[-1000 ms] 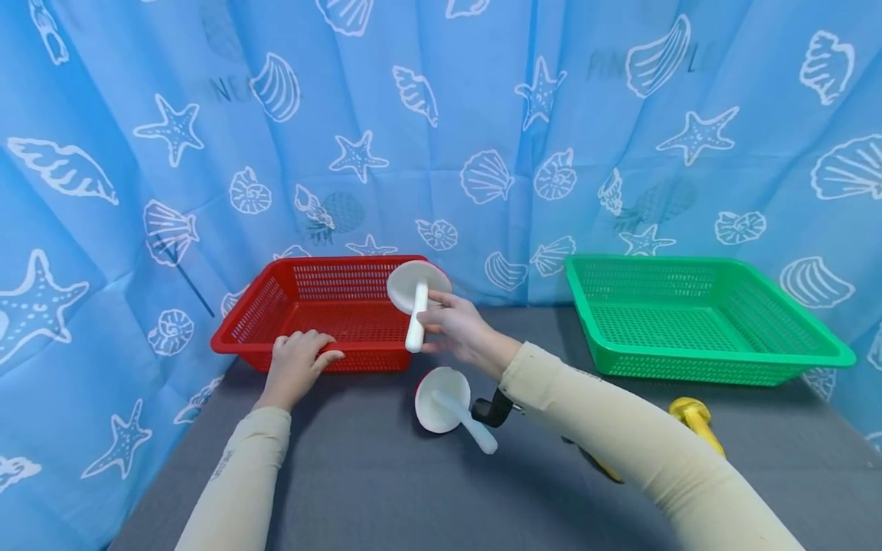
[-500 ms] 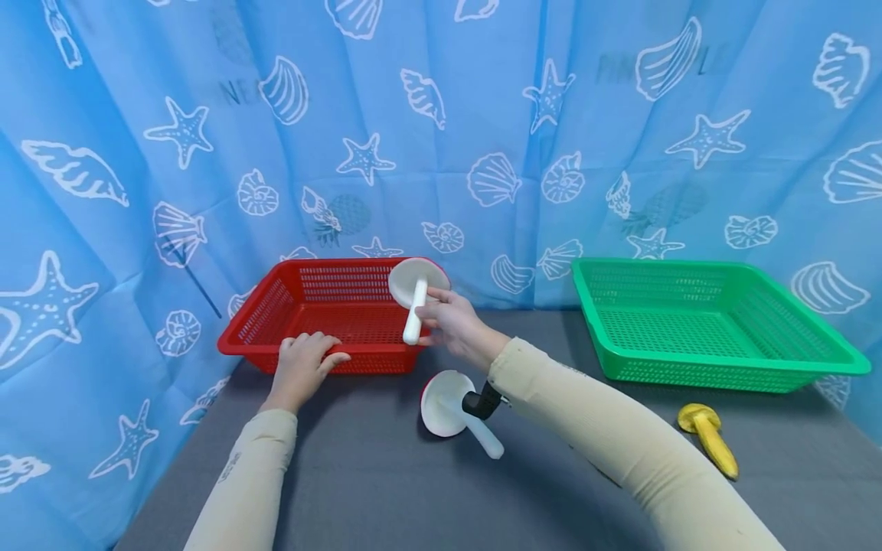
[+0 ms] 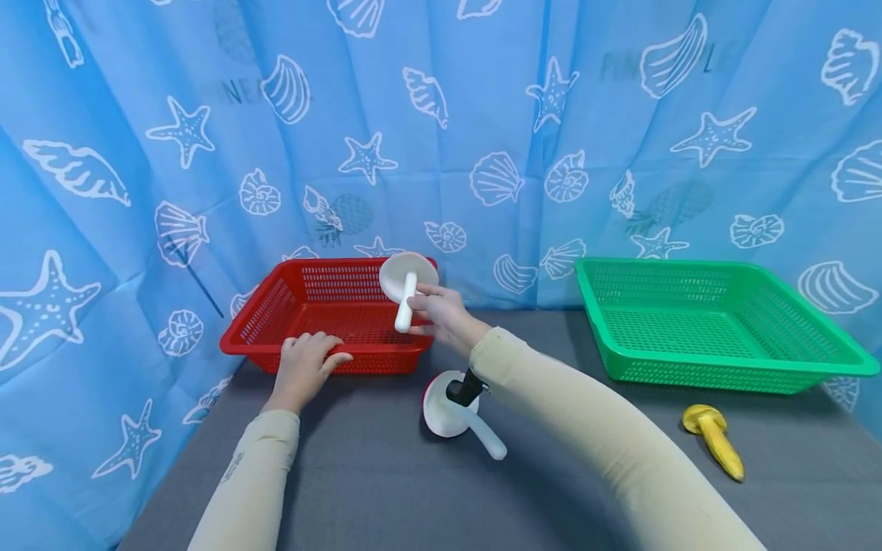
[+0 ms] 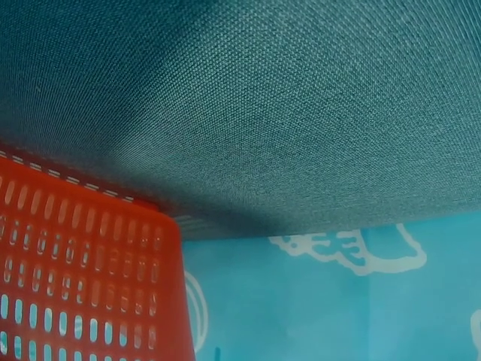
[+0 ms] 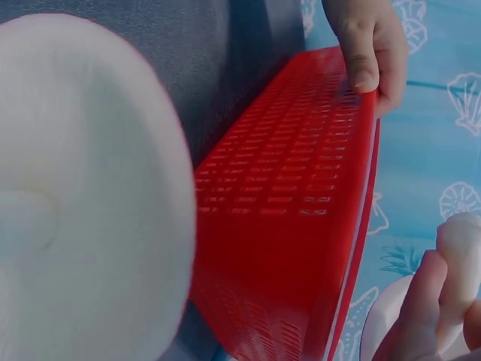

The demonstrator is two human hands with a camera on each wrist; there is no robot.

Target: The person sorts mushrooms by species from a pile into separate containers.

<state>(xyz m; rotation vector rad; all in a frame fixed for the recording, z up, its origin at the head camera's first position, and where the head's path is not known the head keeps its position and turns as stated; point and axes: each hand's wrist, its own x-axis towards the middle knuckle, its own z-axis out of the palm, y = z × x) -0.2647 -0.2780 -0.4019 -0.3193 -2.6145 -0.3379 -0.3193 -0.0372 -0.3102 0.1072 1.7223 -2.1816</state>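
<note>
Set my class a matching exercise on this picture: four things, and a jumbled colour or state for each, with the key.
1. Left hand
2. Right hand
3. Rightmost basket
4. Rightmost mushroom

A. yellow
B. holds a white-stalked mushroom
C. green
D. grips the red basket by its rim

Pairs: 1-D, 2-B, 3-C, 4-A

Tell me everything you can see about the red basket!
The red basket is a wide, shallow, open-topped box that looks like plastic, with a smooth rim and rows of little slots through its walls and floor. It sits upright on the dark gray table, before the blue curtain and left of the green basket. The left hand grips its near rim, and the right hand and the white mushroom partly hide its right end in the head view.
</note>
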